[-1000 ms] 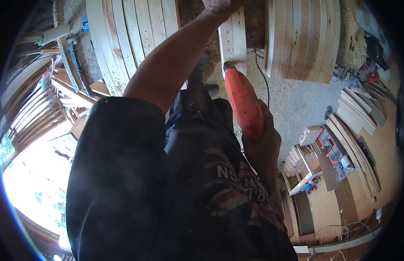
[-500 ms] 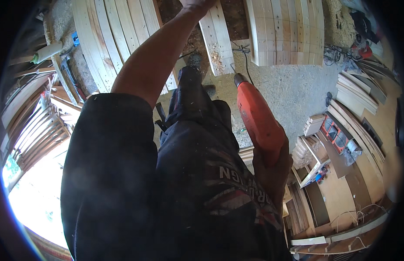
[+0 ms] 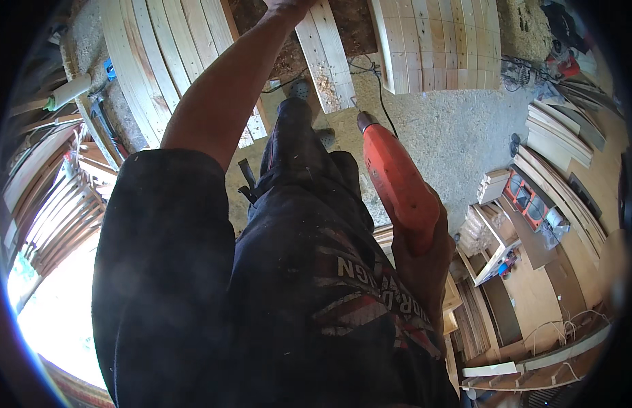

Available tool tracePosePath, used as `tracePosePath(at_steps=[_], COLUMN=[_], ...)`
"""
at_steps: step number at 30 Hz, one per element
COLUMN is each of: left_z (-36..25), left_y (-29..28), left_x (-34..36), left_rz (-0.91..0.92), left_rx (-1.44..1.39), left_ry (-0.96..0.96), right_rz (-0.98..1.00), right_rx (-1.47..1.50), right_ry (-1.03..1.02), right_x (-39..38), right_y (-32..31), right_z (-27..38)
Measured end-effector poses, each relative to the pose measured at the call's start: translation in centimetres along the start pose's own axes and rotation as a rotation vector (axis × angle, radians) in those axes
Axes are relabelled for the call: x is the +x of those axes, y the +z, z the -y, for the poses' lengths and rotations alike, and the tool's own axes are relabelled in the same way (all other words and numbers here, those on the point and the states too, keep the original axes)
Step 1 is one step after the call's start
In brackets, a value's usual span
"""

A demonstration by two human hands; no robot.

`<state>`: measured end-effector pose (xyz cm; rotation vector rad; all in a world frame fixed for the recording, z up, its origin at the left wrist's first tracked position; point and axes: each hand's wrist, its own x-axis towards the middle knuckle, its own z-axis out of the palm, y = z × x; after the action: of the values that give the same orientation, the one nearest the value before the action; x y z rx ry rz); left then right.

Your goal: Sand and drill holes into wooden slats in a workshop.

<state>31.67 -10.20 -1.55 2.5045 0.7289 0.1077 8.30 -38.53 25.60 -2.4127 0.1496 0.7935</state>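
My right hand (image 3: 419, 272) is wrapped round the rear handle of an orange-red power drill (image 3: 397, 173). The drill points away from me, and its thin bit (image 3: 355, 103) reaches near the close end of a pale two-strip wooden board (image 3: 325, 58). Whether the bit touches the board I cannot tell. Wood shavings lie on the board, and small holes run along it. At the top edge of the picture my left hand (image 3: 292, 7) is beside or on the far part of that board, its fingers cut off from sight.
A wide slatted wood panel (image 3: 170, 61) lies to the left, and a thicker stack of gridded boards (image 3: 438, 51) to the right. A dark cable (image 3: 384, 102) runs over the concrete floor (image 3: 445, 143). Shelving with timber (image 3: 493, 262) and an orange case (image 3: 527, 200) stand at the right.
The boards and the drill sit slightly further left and higher in the picture. My right hand keeps its hold on the drill, and the left arm stays stretched forward.
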Motion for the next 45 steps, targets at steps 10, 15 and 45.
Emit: tracePosePath(at_steps=[10,15,45], left_z=[0.6,0.8,-0.4], left_y=[0.9,1.4,0.8], left_x=[0.3,0.1,0.8], left_rz=[-0.003,-0.055,0.107], left_rx=[-0.008,-0.011,0.079], left_ry=[0.014,0.041,-0.030], right_rz=[0.039,0.010,0.071], right_rx=[0.036,0.110,-0.012], right_ry=[0.025,0.060,0.161], right_x=[0.9,1.6,1.9], right_y=[0.6,1.9,2.2], right_z=[-0.2,-0.6,0.4])
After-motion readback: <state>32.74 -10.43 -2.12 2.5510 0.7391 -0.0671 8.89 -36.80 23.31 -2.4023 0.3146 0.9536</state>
